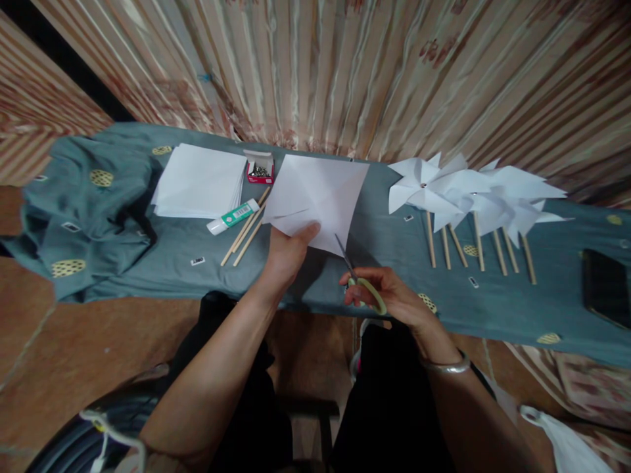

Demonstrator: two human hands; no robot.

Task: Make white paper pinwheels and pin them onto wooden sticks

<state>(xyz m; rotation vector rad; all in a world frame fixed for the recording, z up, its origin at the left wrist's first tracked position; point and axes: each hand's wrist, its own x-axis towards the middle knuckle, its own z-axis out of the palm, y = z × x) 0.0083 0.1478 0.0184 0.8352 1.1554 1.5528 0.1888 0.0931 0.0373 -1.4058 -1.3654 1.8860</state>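
My left hand (288, 253) grips a square white sheet of paper (315, 190) by its near edge, thumb on top and the other fingers hidden beneath. A slit runs in from the sheet's left near corner. My right hand (382, 292) has its fingers in the pale green handles of a pair of scissors (367, 292). The scissor blades lie at the paper's near right corner, pointing up and left; whether they have cut into it there I cannot tell.
Left of the sheet are a paper stack (202, 180), a red box of small metal pins (259, 169), a glue tube (234, 217) and wooden sticks (244, 233). Several paper pinwheels (458, 190) on sticks lie to the right, with a dark phone (606, 286) beyond.
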